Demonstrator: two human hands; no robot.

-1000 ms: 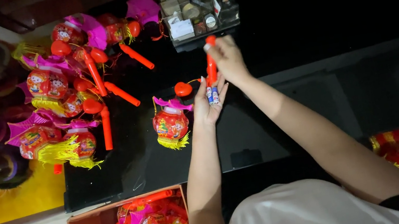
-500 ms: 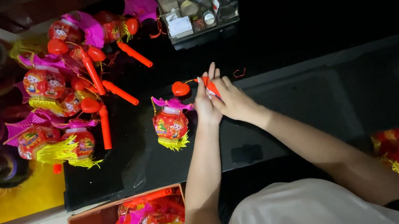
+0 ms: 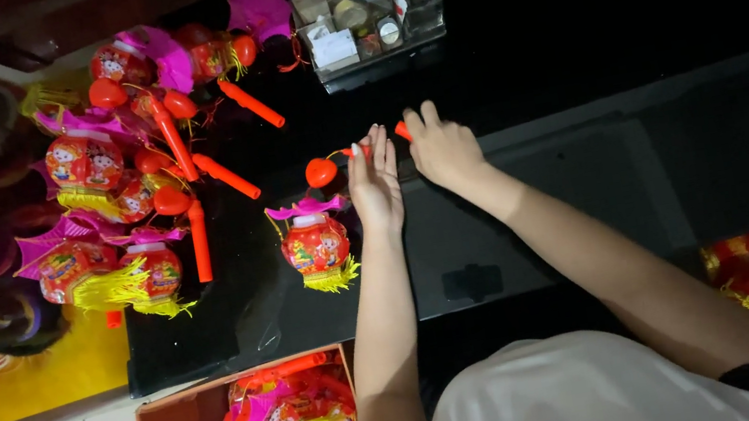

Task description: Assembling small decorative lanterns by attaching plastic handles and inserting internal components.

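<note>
We now have both hands down on the dark table (image 3: pixel 536 204), where a second ago the right hand (image 3: pixel 444 150) held the red handle stick (image 3: pixel 362 150) upright. Now it pinches the stick's end, lying flat; the left hand (image 3: pixel 374 185) rests open-fingered alongside. The small lantern (image 3: pixel 317 246) sits at eight o'clock (tassel down).

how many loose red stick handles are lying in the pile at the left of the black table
4 in view: one stick handle upper right of the pile, one near its middle, one below that, one upright by the lower lanterns. More may be hidden under lanterns.
</note>
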